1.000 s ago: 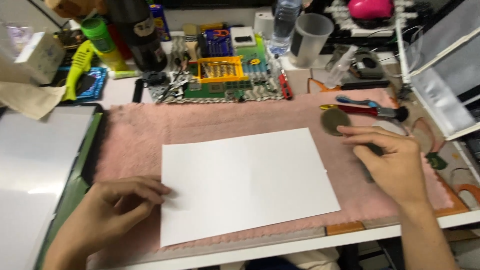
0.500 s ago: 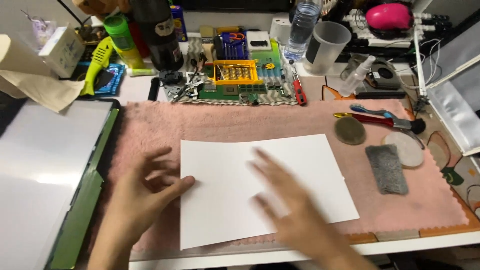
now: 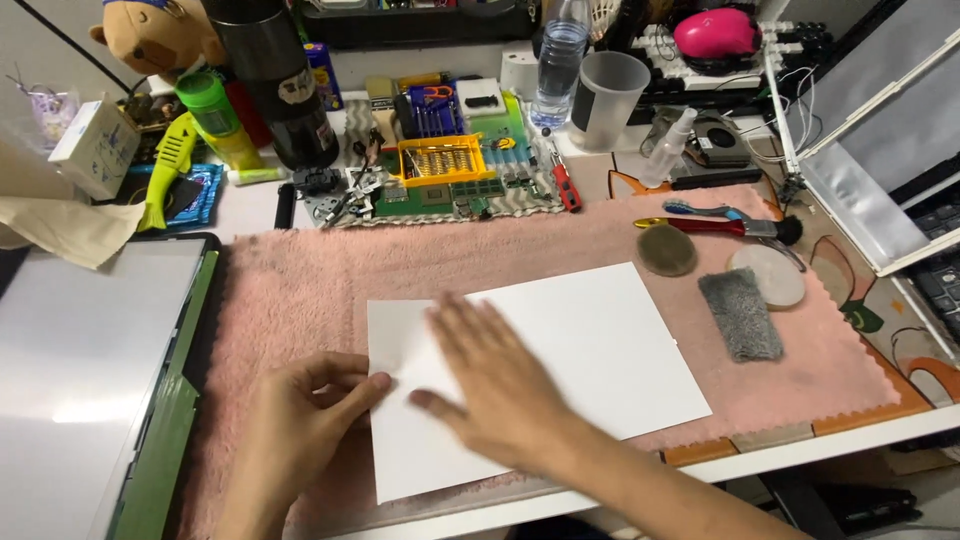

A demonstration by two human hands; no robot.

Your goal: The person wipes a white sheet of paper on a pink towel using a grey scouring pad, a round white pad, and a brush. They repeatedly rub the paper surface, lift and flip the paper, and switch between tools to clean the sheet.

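Our left hand (image 3: pixel 300 425) rests loosely curled on the pink fleece mat (image 3: pixel 300 290), its fingers half bent, the thumb and forefinger tip touching the left edge of the white sheet of paper (image 3: pixel 600 340); it grips nothing. Out beyond its left side we see a smooth, pale, glossy panel (image 3: pixel 80 360) with a green edge, lying flat on the surface.

Just to the right of that hand, our right hand (image 3: pixel 495 385) lies spread flat and wide open, palm down on the paper's left half, fingers splayed and blurred; it presses the sheet without clasping it. The paper is a plain, matte rectangle, slightly skewed on the fuzzy mat, its near corner reaching the front edge of the surface.

Further right of our right hand, well apart from it, sit a dull round disc (image 3: pixel 666 249), a grey woolly rectangular pad (image 3: pixel 740 314) and a pale smooth round disc (image 3: pixel 770 275), the pad overlapping the pale disc's edge. Beyond them lies a red-handled brush (image 3: pixel 720 226). Ahead of both hands, past the mat, stands a yellow plastic tray (image 3: pixel 440 160) amid small tools.
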